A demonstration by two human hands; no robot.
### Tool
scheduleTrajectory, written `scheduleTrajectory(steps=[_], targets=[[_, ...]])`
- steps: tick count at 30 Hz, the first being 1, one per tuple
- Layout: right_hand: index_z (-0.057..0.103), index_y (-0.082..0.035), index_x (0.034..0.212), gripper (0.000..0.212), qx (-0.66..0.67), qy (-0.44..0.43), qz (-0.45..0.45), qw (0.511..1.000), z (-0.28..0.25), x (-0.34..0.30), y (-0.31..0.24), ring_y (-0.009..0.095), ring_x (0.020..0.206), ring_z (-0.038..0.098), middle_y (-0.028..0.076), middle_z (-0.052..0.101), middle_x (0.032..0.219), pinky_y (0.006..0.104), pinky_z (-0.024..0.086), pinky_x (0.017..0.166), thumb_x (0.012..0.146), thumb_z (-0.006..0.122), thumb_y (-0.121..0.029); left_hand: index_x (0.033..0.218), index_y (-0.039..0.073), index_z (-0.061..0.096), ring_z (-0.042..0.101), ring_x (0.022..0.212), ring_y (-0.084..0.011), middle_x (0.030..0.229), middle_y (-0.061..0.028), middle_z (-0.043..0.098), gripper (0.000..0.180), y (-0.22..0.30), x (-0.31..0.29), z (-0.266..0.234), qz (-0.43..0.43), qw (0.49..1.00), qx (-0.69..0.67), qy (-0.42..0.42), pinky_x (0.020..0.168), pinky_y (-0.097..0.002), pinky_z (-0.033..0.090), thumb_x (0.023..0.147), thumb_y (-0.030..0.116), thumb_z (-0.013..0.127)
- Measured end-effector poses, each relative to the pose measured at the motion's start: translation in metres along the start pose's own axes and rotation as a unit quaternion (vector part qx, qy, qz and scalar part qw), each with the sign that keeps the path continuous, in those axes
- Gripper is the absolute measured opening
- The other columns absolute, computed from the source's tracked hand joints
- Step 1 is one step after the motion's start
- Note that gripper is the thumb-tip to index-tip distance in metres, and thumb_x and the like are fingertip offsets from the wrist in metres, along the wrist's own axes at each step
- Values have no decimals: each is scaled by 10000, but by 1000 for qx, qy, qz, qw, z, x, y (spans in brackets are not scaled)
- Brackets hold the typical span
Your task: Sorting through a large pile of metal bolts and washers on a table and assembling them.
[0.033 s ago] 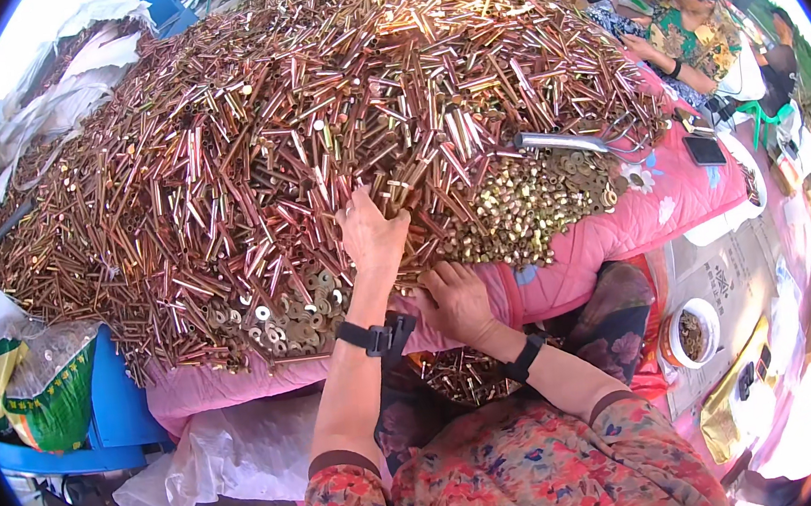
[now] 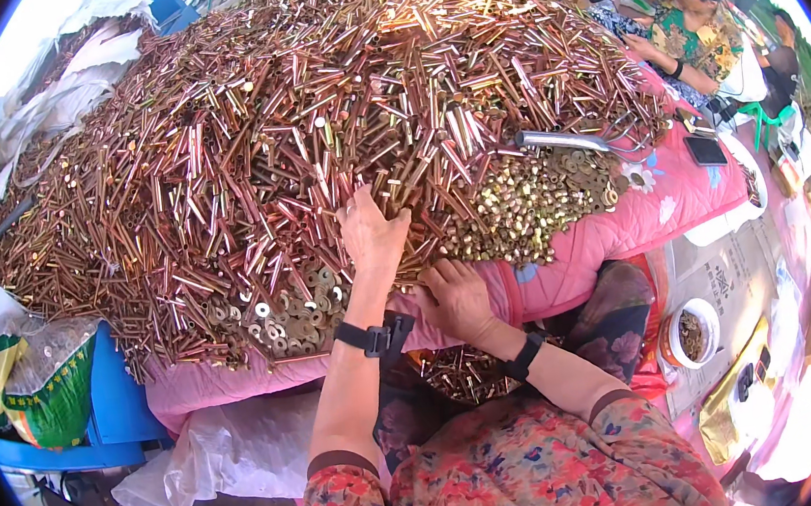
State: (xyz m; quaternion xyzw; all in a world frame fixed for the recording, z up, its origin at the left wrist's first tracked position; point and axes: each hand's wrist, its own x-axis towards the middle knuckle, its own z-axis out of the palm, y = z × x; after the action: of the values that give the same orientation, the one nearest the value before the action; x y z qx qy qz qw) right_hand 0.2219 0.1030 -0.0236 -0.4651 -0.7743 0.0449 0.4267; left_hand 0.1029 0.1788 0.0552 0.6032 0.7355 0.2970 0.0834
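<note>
A large heap of reddish-gold metal tubes and rods (image 2: 248, 161) covers the pink quilted cloth in front of me. My left hand (image 2: 372, 237) rests palm down on the near slope of the heap, its thumb spread away from the fingers, with loose tubes around the fingertips. Just right of it and nearer to me, my right hand (image 2: 456, 299) lies at the heap's front edge with bent fingers; what they may hold is hidden under them. Flat washers (image 2: 296, 319) lie left of my left wrist. Small gold-coloured nuts (image 2: 501, 223) are gathered beyond my right hand.
A bent metal tube tool (image 2: 562, 141) lies by more washers (image 2: 600, 173). On the pink quilt (image 2: 620, 225) rests a phone (image 2: 705, 150). A white bucket (image 2: 693, 333) stands at the right, a green-and-white sack (image 2: 39, 390) at the left. Another person (image 2: 699, 34) sits at the far right.
</note>
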Motion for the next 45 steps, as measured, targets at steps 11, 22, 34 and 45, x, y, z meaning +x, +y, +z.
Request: scheduleTrajectory(steps=[11,22,34,45], targets=[[562,-75,777,121,5,-21,27,999,1,3,-8,298,735,551,100,530,757,405,453,648,711,642,-140,1183,62,519,452,1128,-356,1231,-143,495,579,-31,-36,-7,186,970,-38,153,937,-473,357,657,160,743],[571,-77,814,127,98,8,62,993,-2,2,-10,298,725,563,96,553,793,374,451,635,720,655,-98,930,27,621,574,782,-316,892,-136,565,306,-141,-163,-80,37,985,4,169,641,-383,484,634,-44,595],[586,-78,803,93,26,-84,-71,994,7,5,-38,273,721,563,77,537,763,382,468,652,728,640,-82,920,21,639,569,826,-338,902,-119,590,274,-173,-167,-101,130,983,51,119,707,-393,480,670,-68,572],[592,-80,828,108,100,-129,-123,979,50,21,-86,269,811,558,73,535,828,372,476,692,748,637,-139,1056,-9,585,504,609,-57,711,6,549,189,-140,-178,-90,-194,783,-572,149,520,-207,390,885,60,546]])
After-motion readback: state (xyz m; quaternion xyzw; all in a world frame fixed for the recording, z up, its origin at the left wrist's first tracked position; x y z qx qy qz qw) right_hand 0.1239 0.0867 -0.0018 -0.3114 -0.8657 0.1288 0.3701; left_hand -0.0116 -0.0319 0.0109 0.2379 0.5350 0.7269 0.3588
